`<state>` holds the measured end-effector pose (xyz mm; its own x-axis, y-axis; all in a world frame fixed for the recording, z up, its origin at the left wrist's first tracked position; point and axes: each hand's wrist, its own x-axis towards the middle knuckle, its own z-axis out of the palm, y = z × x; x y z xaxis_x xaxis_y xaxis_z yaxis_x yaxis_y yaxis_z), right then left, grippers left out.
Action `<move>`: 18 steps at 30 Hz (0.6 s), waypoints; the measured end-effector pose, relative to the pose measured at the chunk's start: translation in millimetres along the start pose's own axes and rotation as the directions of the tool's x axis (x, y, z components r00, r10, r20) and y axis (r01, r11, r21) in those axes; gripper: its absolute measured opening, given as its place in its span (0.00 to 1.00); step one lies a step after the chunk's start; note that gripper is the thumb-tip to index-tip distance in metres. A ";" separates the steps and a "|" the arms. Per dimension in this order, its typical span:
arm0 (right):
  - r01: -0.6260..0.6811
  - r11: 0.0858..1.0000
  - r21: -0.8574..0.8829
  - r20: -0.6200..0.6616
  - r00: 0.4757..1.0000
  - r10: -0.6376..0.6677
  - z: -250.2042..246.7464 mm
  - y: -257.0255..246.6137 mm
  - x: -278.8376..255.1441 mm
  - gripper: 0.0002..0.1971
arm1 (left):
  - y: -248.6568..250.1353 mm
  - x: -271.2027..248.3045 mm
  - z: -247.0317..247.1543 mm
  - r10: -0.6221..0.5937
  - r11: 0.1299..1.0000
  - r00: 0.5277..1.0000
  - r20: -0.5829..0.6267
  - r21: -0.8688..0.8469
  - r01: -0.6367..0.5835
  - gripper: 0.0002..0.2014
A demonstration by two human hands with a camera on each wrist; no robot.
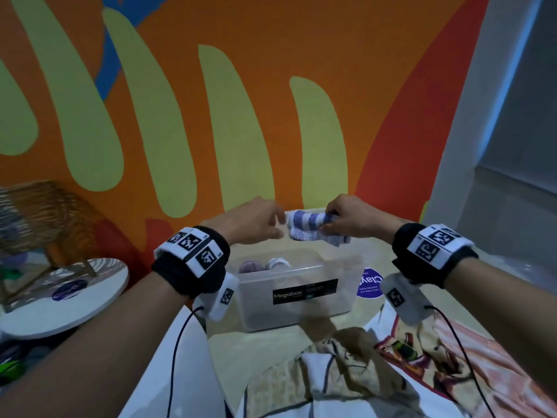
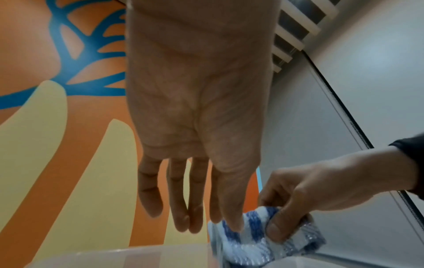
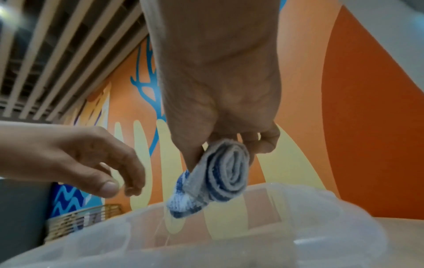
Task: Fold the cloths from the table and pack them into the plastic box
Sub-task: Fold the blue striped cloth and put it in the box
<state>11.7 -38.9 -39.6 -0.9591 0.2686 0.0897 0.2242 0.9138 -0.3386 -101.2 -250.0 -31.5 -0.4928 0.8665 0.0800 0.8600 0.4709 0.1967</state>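
Observation:
A clear plastic box [image 1: 259,306] with a black Megabox label stands on the table in front of me. Above its far rim my right hand [image 1: 331,227] grips a rolled blue-and-white striped cloth [image 1: 304,226]. The right wrist view shows the cloth [image 3: 220,174] as a tight spiral pinched between the thumb and fingers of the right hand [image 3: 218,145], over the box [image 3: 252,244]. My left hand [image 1: 278,229] hovers at the roll's left end with relaxed fingers [image 2: 183,217], holding nothing. Two rolled cloths [image 1: 265,264] lie inside the box.
A heap of unfolded patterned cloths [image 1: 346,372] lies on the table nearest me. A purple round sticker [image 1: 369,283] is right of the box. At the left, a round white table [image 1: 66,297] carries a wicker basket [image 1: 39,212]. The painted orange wall [image 1: 271,116] is just behind the box.

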 end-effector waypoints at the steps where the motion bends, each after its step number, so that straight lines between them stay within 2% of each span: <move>1: -0.033 0.999 -0.005 0.030 0.999 0.033 3.1 -0.1 8.3 0.12 | -5.1 -0.4 2.2 -0.009 1.000 1.000 0.028 -0.012 0.009 0.16; 5: -0.131 0.986 -0.099 0.134 0.981 0.143 15.7 -6.3 32.9 0.09 | -10.6 -1.5 8.9 0.036 0.985 0.981 0.190 -0.172 -0.003 0.18; 7: -0.162 0.968 -0.189 0.160 0.968 0.194 22.1 -11.0 42.7 0.13 | -3.5 -3.6 9.7 0.078 0.970 0.946 0.314 -0.242 0.000 0.20; 9: -0.180 0.945 -0.272 0.196 0.951 0.237 29.1 -14.1 50.0 0.18 | 3.1 -3.0 11.6 0.122 0.967 0.913 0.389 -0.254 -0.022 0.19; 13: -0.157 0.901 -0.405 0.262 0.924 0.279 42.6 -17.4 57.1 0.16 | 2.3 -1.1 18.9 0.160 0.971 0.901 0.403 -0.230 -0.070 0.19; 18: -0.169 0.898 -0.405 0.302 0.903 0.306 54.5 -16.4 62.6 0.11 | -2.4 0.3 22.7 0.197 0.946 0.875 0.443 -0.319 -0.052 0.20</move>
<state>-61.4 -53.6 -79.4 -0.8493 0.4306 -0.3054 0.4341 0.8989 0.0602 -100.4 -247.2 -54.2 -0.2027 0.9241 -0.3240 0.7971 0.3479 0.4935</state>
